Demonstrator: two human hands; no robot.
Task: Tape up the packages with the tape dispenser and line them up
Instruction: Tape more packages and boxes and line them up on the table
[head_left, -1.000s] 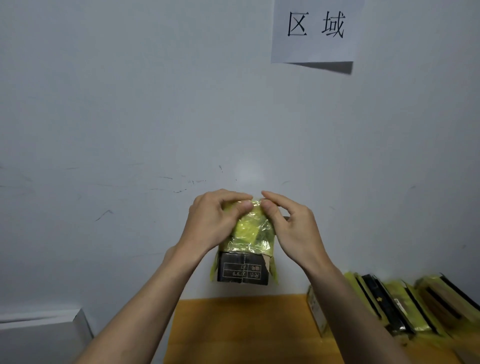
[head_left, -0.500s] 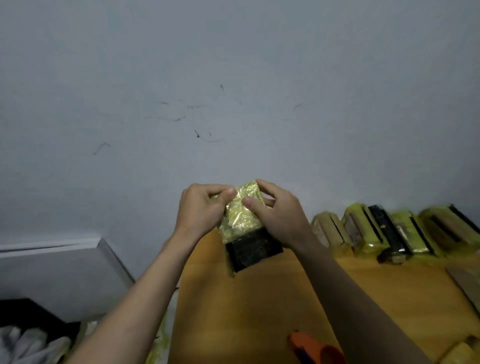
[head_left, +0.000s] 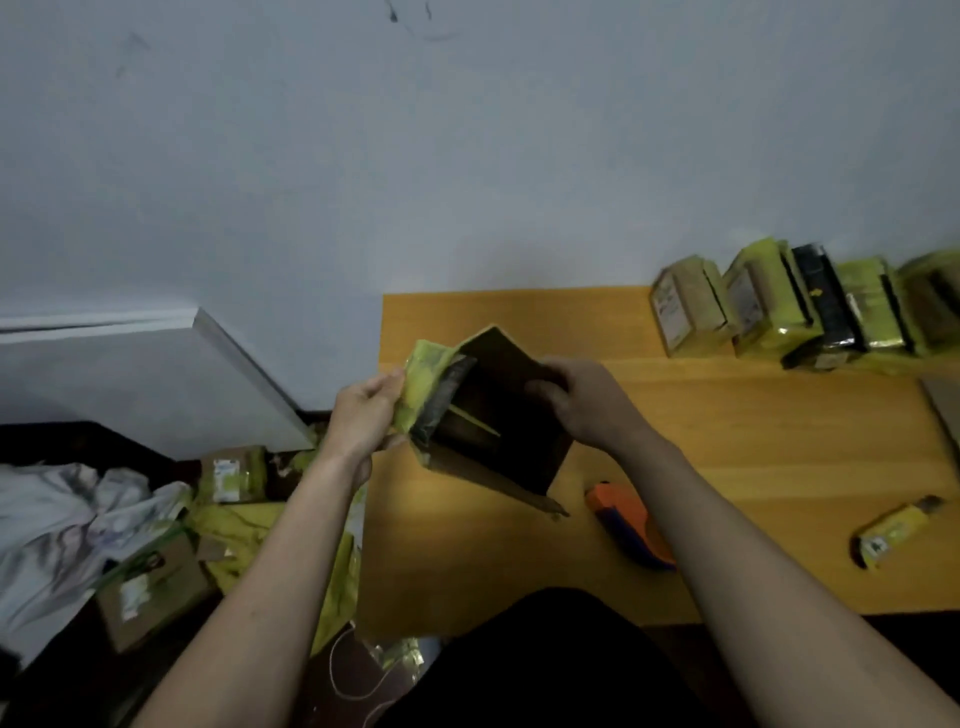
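Both hands grip the package (head_left: 488, 415) above the table's (head_left: 727, 441) near-left part: left hand (head_left: 363, 410) pinches the yellow-taped end, right hand (head_left: 582, 400) clamps the dark side, tilting it, probably to check the seal. Tape dispenser (head_left: 623, 525) lies just beside, ready. Taped packages (head_left: 779, 306) stand lined against the wall; nothing's inside shows

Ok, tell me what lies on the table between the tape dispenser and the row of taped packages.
Nothing: in the head view, only bare wooden table separates the orange tape dispenser from the row of packages.
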